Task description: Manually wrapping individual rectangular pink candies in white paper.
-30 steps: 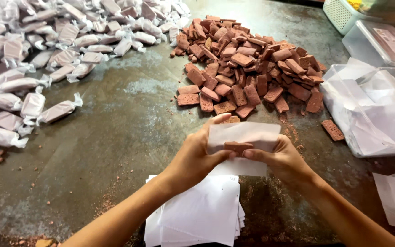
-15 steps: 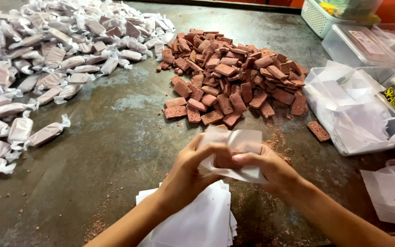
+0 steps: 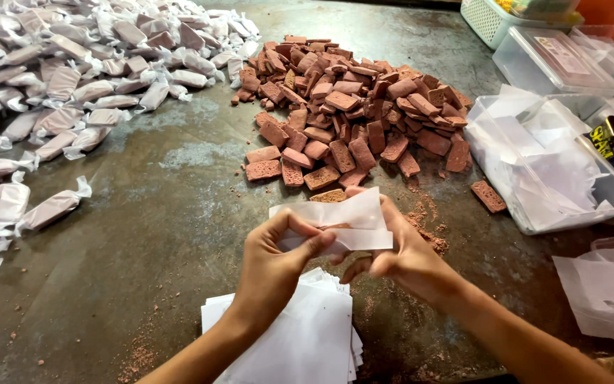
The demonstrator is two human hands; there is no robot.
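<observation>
My left hand (image 3: pixel 273 264) and my right hand (image 3: pixel 401 254) both grip one white wrapper sheet (image 3: pixel 335 222) folded around a brown rectangular candy bar, of which only a thin edge shows. The hands are held just above a stack of white wrapper sheets (image 3: pixel 300 341) at the table's near edge. Beyond my hands lies a pile of unwrapped brown bars (image 3: pixel 353 107). A heap of wrapped bars (image 3: pixel 58 92) with twisted ends covers the left side.
The dark metal table (image 3: pixel 158 235) is dusted with brown crumbs. A clear plastic tray (image 3: pixel 548 163) with white sheets sits at right, lidded clear boxes (image 3: pixel 556 60) behind it. A single bar (image 3: pixel 489 196) lies beside the tray. Loose sheets (image 3: pixel 605 291) rest at the lower right.
The wrapper lay flat over the bar between my hands; now both hands have folded it around the bar and lifted it slightly. The camera has shifted its view to the right.
</observation>
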